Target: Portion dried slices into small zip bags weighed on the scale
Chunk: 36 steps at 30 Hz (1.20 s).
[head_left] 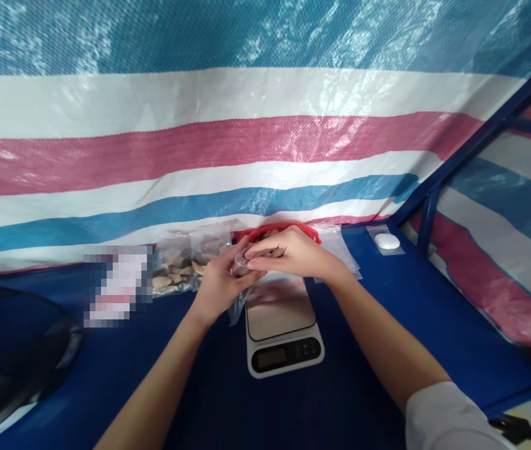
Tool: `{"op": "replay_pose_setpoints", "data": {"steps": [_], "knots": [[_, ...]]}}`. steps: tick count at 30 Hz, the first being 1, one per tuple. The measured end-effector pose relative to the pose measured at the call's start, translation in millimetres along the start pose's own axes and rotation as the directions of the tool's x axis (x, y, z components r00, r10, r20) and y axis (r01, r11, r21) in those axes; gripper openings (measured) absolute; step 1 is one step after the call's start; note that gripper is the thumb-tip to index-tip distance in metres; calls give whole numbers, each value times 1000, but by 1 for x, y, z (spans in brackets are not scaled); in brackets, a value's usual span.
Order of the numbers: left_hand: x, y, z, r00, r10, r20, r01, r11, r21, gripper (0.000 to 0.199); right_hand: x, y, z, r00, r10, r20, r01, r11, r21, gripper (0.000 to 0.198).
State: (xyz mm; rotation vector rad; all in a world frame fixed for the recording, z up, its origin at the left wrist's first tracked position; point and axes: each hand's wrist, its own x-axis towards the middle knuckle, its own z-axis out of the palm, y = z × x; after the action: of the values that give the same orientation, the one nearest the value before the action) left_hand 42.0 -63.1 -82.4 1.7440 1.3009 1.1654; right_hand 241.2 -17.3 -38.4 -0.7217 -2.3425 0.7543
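Observation:
My left hand (221, 278) is closed around the upper part of a clear plastic bag (237, 306), which hangs over the left edge of a white kitchen scale (285, 357). At the mouth of the bag, my right hand (288, 253) has its fingers bent together, with brown dried slices (273, 252) showing between them. Just behind the hands stands a red basket (315, 234) with more brown pieces inside, partly hidden by my right hand. The scale's display is dark and unreadable.
Filled clear bags of dried slices (172, 275) lie left of my hands, beside a blurred-out packet (120, 284). Flat clear bags (340, 250) and a white oval object (387, 241) are on the right. A dark round object (12, 356) occupies the left edge; a striped tarp (247, 144) hangs behind.

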Motion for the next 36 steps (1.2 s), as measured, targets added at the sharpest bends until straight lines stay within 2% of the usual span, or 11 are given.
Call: {"op": "replay_pose_setpoints", "data": {"steps": [6,11,19,26,32,36], "knots": [[-1,0,7,997,81,22,-82,995,63,72,0,-2,1,1000,9,16,-8,997,-76,13],[-8,-1,13,992,121,18,-122,972,198,64,-12,2,-6,997,-11,-76,20,993,118,16],[-33,-13,16,982,186,35,-188,928,322,65,-58,21,-7,972,166,-165,-107,942,318,21],[-58,-23,15,958,280,55,-275,857,437,55,-97,34,4,901,417,-121,-290,785,548,34],[-64,-28,21,914,385,127,-398,794,459,46,-101,40,13,831,530,-168,-311,694,649,42],[-65,-25,26,907,392,154,-418,790,448,46,-104,46,15,819,542,-186,-318,699,640,38]]}}
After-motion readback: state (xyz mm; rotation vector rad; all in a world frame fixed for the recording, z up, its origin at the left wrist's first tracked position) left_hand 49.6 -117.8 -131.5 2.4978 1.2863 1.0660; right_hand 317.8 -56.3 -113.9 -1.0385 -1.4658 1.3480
